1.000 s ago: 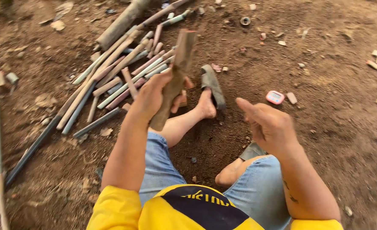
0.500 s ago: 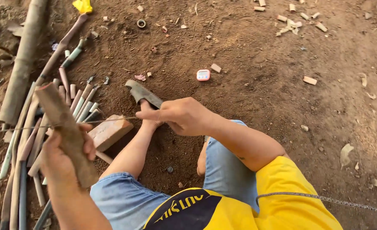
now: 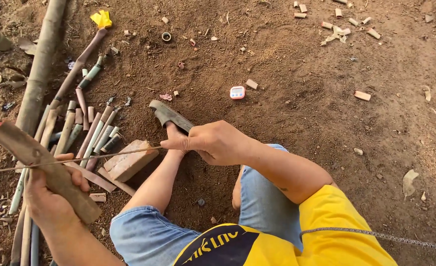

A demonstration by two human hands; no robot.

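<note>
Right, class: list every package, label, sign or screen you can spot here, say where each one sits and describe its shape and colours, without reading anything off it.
Small digital timer: on the bare dirt beyond the right hand, rounded square, white body, orange-red rim, pale screen.
Yellow wrapper scrap: top left, at the far end of a long stick, crumpled, bright yellow.
Shirt print: on the person's yellow shirt, bottom centre, dark patch with yellow lettering.

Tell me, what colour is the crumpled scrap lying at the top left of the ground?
Yellow. The crumpled scrap shows clearly in the head view, on the brown dirt.
</note>
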